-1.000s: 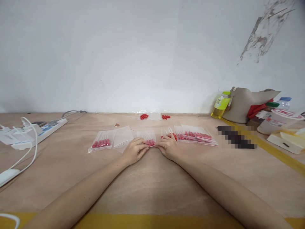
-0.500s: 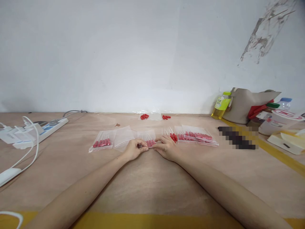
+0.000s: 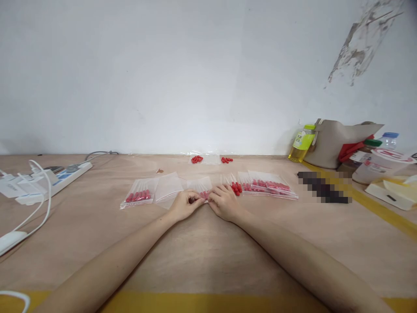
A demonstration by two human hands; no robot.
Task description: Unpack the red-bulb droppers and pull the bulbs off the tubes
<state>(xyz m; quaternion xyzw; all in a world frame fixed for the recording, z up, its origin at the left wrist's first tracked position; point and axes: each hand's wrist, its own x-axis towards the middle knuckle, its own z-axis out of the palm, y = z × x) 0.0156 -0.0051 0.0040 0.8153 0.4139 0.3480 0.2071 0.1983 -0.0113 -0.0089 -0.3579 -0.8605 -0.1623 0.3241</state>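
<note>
Left hand (image 3: 185,205): thumb and forefinger brought together in a pinch at the near edge of a bag (image 3: 201,183). Right hand (image 3: 224,202): fingers bent and close together over the same bag's right side; impossible to tell how firmly gripped. Bag: clear, flat on table (image 3: 202,252), between the hands, red pieces (image 3: 203,194) inside, partly covered. Just beside right hand: bright red pile (image 3: 236,188). Farther right: overlapping filled bags (image 3: 270,186). Left of left hand: pale flat bags (image 3: 167,188), then filled bag (image 3: 139,191). Near wall (image 3: 182,78): two red heaps (image 3: 197,159). Far left: power strip (image 3: 70,176). Far right: yellow bottle (image 3: 300,145), tub (image 3: 379,167).
</note>
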